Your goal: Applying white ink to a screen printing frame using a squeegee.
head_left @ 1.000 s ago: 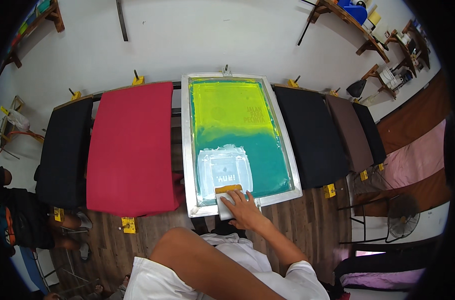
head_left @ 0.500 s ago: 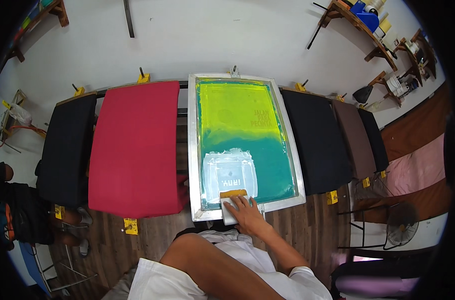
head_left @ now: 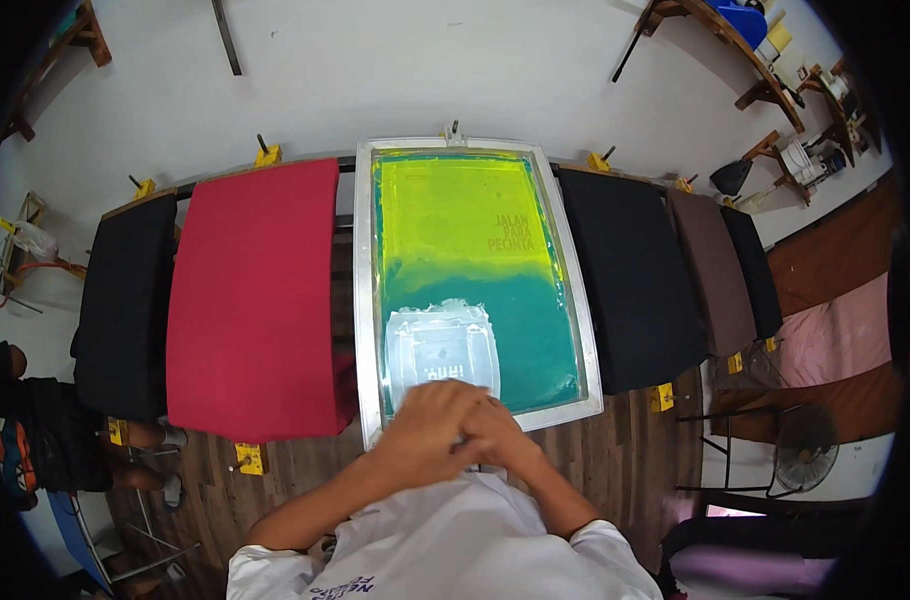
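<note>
Left hand (head_left: 433,422): I see it now in the low middle of the frame — it was not in view a moment ago. It overlaps the right one, and I can't tell if it grips anything.
Right hand (head_left: 500,438): partly covered, so I can't tell its grip; the flat tool is hidden too.
Screen (head_left: 366,280): middle of the frame.
Pale paint (head_left: 440,340): lower left of the screen, by the hands.
Change: looks like two-hand work now, I think.

Yellow-green and teal screen mesh (head_left: 485,280)
</note>
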The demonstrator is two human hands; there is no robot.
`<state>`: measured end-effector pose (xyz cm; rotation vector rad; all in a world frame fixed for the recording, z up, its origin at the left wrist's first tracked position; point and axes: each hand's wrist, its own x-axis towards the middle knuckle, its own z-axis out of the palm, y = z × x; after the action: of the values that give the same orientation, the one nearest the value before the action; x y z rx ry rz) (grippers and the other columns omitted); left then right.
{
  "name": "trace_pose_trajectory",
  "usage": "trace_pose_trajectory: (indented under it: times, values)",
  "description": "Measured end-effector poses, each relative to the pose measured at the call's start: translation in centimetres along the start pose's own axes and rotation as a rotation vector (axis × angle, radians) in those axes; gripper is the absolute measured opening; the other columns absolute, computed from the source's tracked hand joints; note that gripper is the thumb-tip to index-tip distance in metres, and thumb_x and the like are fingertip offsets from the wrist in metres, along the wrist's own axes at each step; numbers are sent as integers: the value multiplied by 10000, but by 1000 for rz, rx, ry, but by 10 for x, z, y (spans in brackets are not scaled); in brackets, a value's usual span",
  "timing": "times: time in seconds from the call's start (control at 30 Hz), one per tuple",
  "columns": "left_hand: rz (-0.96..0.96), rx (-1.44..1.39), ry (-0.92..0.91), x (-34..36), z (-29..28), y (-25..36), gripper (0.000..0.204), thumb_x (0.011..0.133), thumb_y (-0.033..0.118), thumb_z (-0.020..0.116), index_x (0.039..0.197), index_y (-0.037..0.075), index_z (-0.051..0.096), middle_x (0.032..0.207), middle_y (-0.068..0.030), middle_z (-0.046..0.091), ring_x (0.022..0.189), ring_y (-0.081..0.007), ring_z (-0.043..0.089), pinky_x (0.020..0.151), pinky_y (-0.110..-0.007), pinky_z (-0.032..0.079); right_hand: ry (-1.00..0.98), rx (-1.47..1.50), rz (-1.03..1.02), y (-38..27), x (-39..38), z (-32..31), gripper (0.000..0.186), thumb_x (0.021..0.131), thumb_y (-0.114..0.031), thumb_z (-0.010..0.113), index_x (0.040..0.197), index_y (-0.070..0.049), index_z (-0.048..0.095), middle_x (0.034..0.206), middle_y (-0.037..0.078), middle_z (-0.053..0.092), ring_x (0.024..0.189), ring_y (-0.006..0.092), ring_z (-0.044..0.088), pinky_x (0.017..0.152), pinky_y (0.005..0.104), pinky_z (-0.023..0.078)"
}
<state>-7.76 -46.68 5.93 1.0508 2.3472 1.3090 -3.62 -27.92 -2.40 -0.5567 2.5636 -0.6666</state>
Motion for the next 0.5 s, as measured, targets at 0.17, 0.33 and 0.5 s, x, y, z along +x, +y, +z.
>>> trace_pose_trajectory:
  times: [0.17, 0.33, 0.5]
  values:
    - [-189, 110, -25, -24, 33, -44, 698, 765, 199, 758, 1374, 44, 455, 1288, -180, 537, 1182, -363, 520, 975, -442, 423, 116, -61, -4, 1, 13, -7, 505, 683, -110, 736, 1153, 2, 585, 1162, 179, 585, 1114, 352, 570, 876, 442, 525]
    - [-225, 235, 39, -27, 81, -84, 549, 755, 9, 661, 1288, 13, 531, 1276, -197, 563, 1128, -368, 579, 932, -437, 478, 54, -131, 207, -1, 22, -4, 423, 678, -13, 689, 1092, -4, 600, 1103, 174, 603, 1025, 360, 594, 830, 449, 539]
    - [-261, 233, 80, -28, 86, -84, 452, 747, -74, 587, 1193, -1, 600, 1194, -230, 614, 1029, -407, 633, 870, -455, 517, 191, -132, 185, -1, 16, 11, 339, 666, -8, 692, 1001, -6, 645, 1042, 178, 627, 990, 371, 612, 811, 452, 542]
